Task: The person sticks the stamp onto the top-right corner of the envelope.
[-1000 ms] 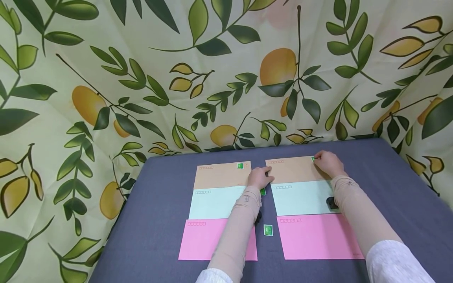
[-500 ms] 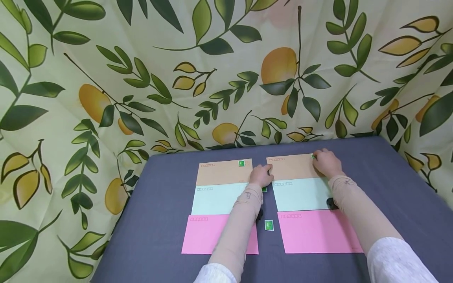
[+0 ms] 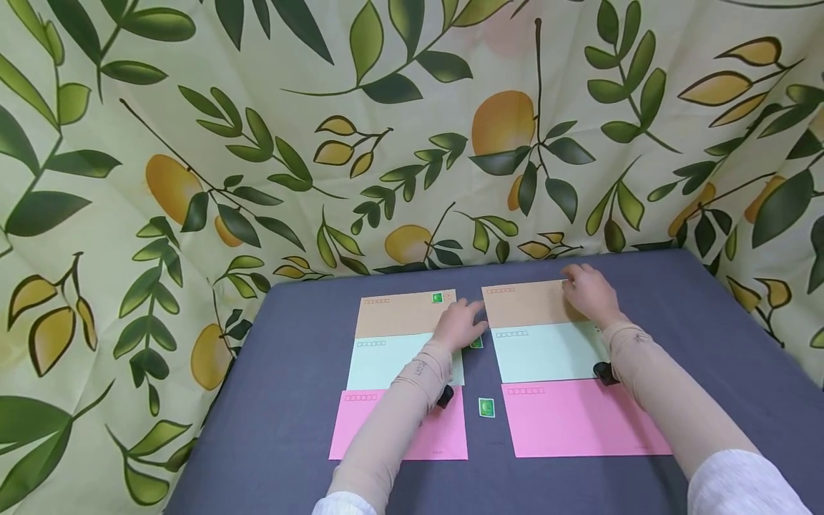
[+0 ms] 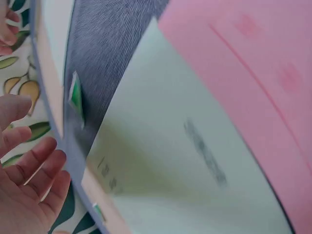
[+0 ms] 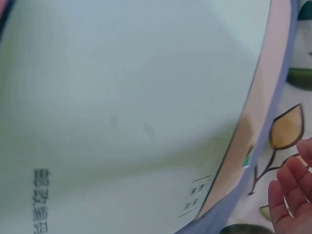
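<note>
My left hand [image 3: 460, 325] hovers with loose, parted fingers near the right edge of the left tan envelope [image 3: 393, 318]; nothing is in it in the left wrist view. A green stamp [image 3: 476, 343] lies on the cloth just under that hand. My right hand [image 3: 591, 293] is at the top right corner of the right tan envelope [image 3: 524, 306], its fingers relaxed and holding nothing. At that corner a small green stamp [image 5: 247, 158] shows in the right wrist view; the hand hides it from the head camera. Another stamp [image 3: 437, 297] sits on the left tan envelope's upper right corner.
Below each tan envelope lie a pale green one [image 3: 541, 352] and a pink one [image 3: 579, 418], edges overlapping. One more loose stamp [image 3: 486, 408] lies between the two columns on the dark tablecloth [image 3: 296, 357]. A leaf-patterned curtain [image 3: 412, 179] hangs behind.
My left hand has come off the right tan envelope's left edge and moved left. My right hand has let go of the stamp at the corner and risen slightly.
</note>
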Demonstrator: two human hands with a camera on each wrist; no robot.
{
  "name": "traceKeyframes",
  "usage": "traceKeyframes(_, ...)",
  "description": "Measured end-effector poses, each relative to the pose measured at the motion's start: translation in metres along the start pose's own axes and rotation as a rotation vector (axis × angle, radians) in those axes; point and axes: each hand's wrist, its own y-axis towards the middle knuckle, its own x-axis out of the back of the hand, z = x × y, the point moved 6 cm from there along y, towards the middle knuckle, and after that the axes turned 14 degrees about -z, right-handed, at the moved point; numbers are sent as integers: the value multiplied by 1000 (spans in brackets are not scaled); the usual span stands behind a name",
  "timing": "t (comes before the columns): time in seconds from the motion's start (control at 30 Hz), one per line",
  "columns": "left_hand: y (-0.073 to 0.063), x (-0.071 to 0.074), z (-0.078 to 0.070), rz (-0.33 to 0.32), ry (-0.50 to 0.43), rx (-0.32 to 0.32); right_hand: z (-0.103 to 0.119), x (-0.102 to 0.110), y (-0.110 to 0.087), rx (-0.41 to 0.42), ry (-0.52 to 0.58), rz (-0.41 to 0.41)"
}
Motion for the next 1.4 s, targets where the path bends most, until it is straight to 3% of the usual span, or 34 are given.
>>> traceKeyframes(0.23, -16, 28, 19, -59, 3, 15, 33, 0, -9, 42, 62, 5)
traceKeyframes(0.47, -39, 49, 47, -85, -14, 74, 75, -10, -21, 112, 132, 7)
traceKeyframes(0.67, -67, 59, 77, -108, 7, 120, 113, -21, -34, 194, 188, 21)
traceKeyframes(0.87, -92, 64, 102, -93, 11, 175, 140, -37, -50, 221, 214, 95)
traceKeyframes(1.07, -112, 69, 118, -78, -9, 244, 150, -54, -64, 217, 215, 147)
traceKeyframes(1.4, -138, 72, 148, -43, -23, 384, 145, -76, -73, 166, 126, 197)
